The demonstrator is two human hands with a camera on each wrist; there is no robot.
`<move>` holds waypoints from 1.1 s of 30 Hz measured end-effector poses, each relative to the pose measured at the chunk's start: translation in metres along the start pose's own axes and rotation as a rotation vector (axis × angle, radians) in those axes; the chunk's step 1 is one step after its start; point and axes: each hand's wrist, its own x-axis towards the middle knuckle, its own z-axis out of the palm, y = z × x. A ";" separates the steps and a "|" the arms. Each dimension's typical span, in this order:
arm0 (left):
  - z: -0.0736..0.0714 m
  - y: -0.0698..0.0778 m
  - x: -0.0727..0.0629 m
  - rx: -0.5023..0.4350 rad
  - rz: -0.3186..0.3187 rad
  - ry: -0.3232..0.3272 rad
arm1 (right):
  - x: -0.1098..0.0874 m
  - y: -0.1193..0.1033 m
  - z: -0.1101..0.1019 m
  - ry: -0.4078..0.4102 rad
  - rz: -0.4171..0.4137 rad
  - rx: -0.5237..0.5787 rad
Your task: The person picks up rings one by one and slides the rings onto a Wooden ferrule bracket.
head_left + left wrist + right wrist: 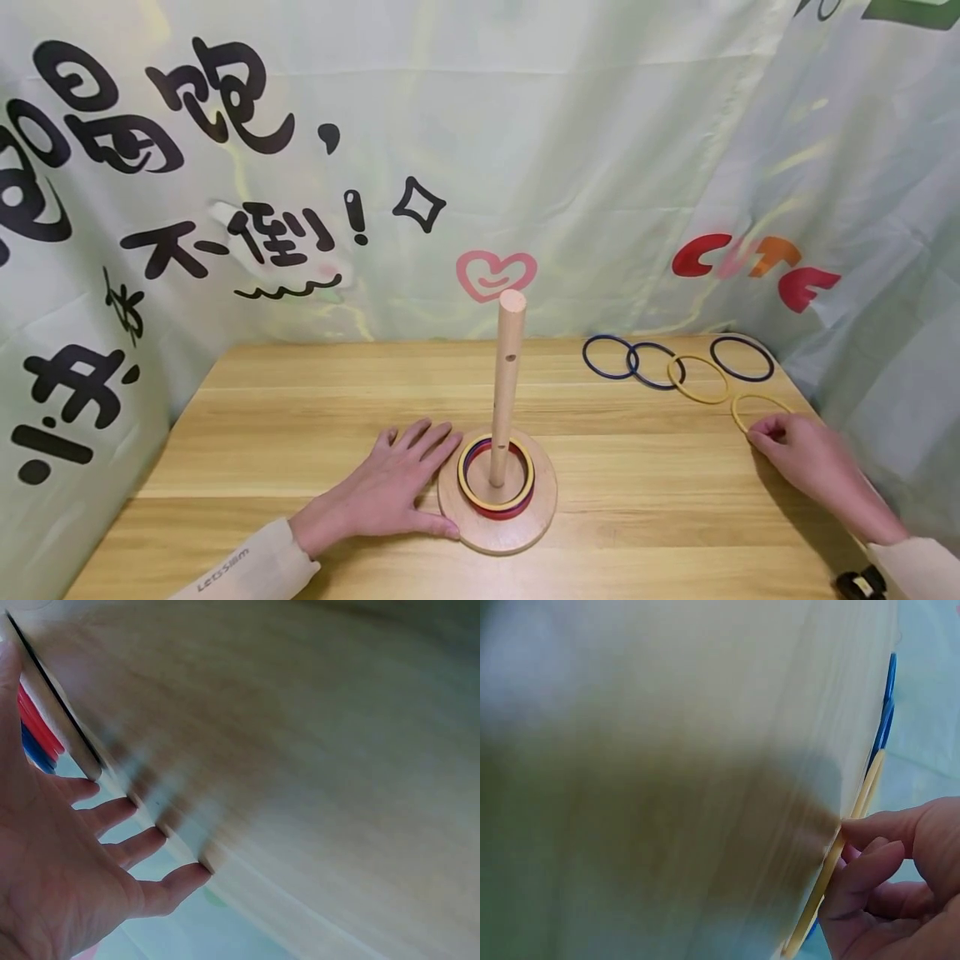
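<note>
A wooden peg (507, 392) stands upright on a round wooden base (543, 517) at the table's middle. Round the peg's foot lies a small stack of rings, with a yellow ring (497, 507) on top and red and dark ones below. My left hand (382, 492) lies spread beside the base, fingers straight, fingertips and thumb at its left edge. At the far right, my right hand (813, 458) pinches the near edge of another yellow ring (759, 396) between thumb and index finger. That ring lies low over the table, as the right wrist view also shows.
Behind the right hand lie two overlapping blue rings (615, 377), a yellow ring (701, 402) overlapping one of them, and a dark blue ring (746, 379) near the table's corner. A printed curtain (600, 167) hangs behind the wooden table (337, 392) and along both sides.
</note>
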 end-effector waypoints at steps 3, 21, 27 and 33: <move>0.001 0.000 0.000 0.005 0.003 0.003 | -0.005 -0.006 0.002 0.030 -0.017 0.000; 0.000 0.000 0.000 0.010 0.009 0.013 | -0.028 -0.088 -0.012 0.227 -0.309 0.124; -0.001 0.000 -0.001 0.014 0.013 0.017 | -0.035 -0.117 -0.021 0.256 -0.423 0.141; -0.001 0.000 0.000 0.014 0.017 0.020 | -0.040 -0.143 -0.029 0.253 -0.522 0.203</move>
